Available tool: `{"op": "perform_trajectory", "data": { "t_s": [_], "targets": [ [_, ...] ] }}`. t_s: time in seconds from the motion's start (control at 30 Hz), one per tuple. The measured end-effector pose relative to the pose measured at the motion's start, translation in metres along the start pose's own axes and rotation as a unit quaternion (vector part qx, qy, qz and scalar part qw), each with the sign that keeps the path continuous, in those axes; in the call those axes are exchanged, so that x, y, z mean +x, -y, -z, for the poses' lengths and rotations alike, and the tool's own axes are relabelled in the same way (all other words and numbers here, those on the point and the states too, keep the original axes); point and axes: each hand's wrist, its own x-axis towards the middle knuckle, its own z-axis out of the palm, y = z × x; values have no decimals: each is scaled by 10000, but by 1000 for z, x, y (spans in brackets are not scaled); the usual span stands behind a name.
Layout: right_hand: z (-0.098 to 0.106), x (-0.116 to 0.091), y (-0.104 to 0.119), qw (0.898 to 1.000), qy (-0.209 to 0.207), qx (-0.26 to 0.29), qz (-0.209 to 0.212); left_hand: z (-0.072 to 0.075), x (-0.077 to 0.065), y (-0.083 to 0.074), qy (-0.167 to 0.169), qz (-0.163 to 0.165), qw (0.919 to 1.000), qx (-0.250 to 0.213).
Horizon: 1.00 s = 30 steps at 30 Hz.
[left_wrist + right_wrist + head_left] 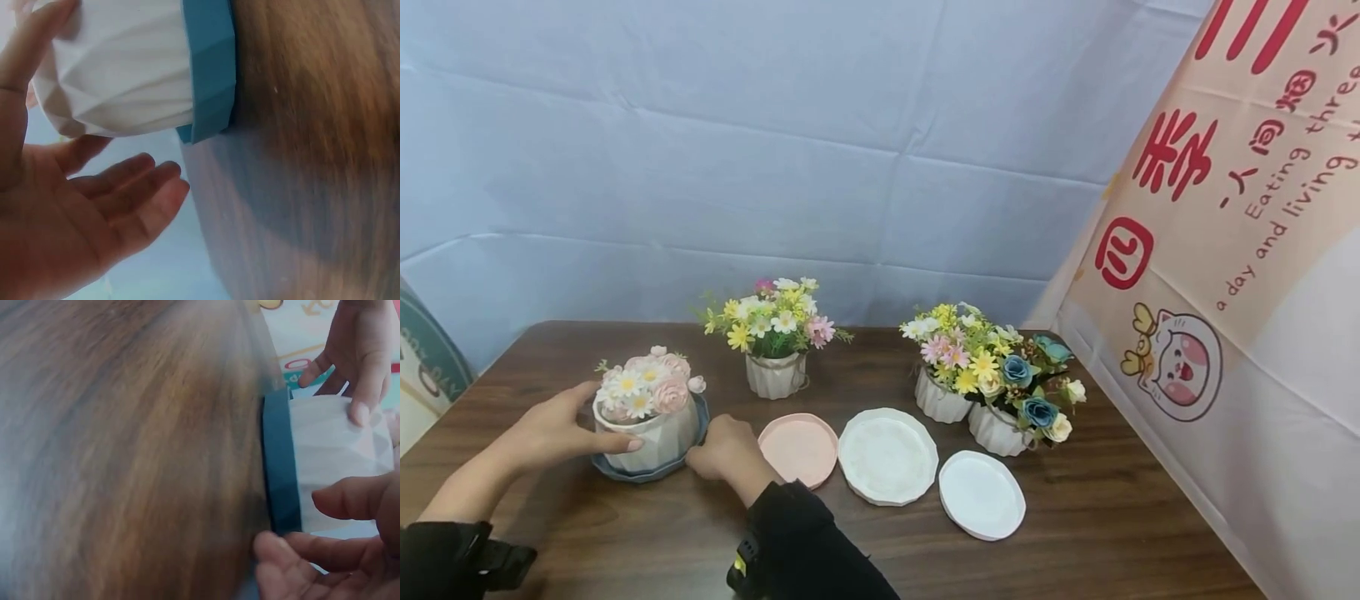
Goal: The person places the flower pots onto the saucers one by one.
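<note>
A white faceted flowerpot (666, 439) with pink and white flowers (643, 385) stands in a blue saucer (638, 477) at the table's left. My left hand (553, 427) grips the pot from its left, thumb across the front and index finger behind. In the left wrist view the other fingers (147, 215) of that hand spread off the pot. At the saucer's right edge is my right hand (730, 454). The right wrist view has its index finger at the rim of the saucer (281, 465), its thumb (347, 499) overlapping the pot and its other fingers loosely bent.
Pink (797, 450), cream (889, 457) and white (982, 495) saucers lie in a row right of my right hand. Behind them stand a potted bouquet (777, 377) and two more flowerpots side by side (942, 398). A printed cloth (1195, 350) hangs along the table's right edge.
</note>
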Motion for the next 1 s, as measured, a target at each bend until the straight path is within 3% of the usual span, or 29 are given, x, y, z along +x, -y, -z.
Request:
{"op": "perform_trajectory", "data": {
  "t_s": [0.2,0.43,0.63,1.0],
  "targets": [
    [6,-10,4,9883,-21,-1509,216,2,-4,-2,-292,-143,9967,747],
    [8,-17,2,9720,-218,-2248,654,3,-14,3,-391,-89,9910,1275],
    [6,-18,-2,9631,-382,-2527,844,6,-17,7,-221,103,9894,1431],
    [9,-17,-9,9650,-429,-2443,849,-1,-26,3,-156,145,9888,1477]
  ]
}}
